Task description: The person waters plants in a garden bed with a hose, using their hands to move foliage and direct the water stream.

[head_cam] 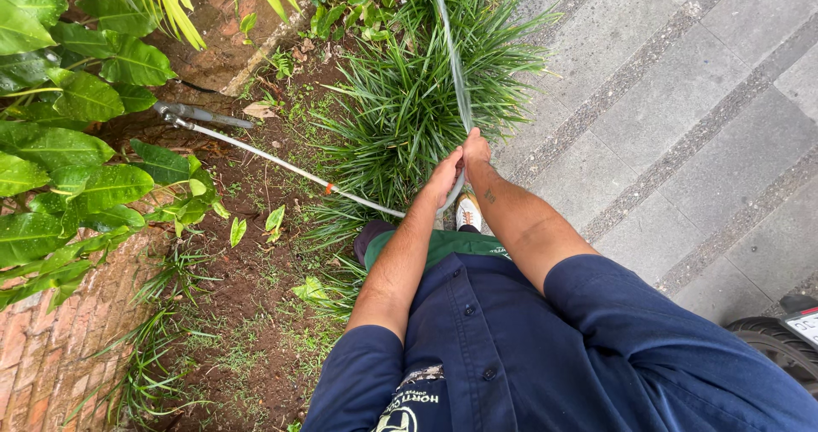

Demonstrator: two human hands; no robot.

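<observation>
A clear garden hose (453, 57) runs from the top of the head view down over a clump of grass-like plants (409, 108) into a person's two hands, held together in front of the body. The left hand (445, 176) and the right hand (475, 152) are both closed around the hose where it bends back beneath them, toward a white shoe (467, 213). A long pale-shafted tool (273, 161) lies across the bare soil (247, 287), well apart from both hands, beside broad-leaved plants (60, 168). Handled well, the hose would want a firm two-handed hold near the bend and no kink, judging by its curve. Grey paving (682, 125) lies to the person's right.
</observation>
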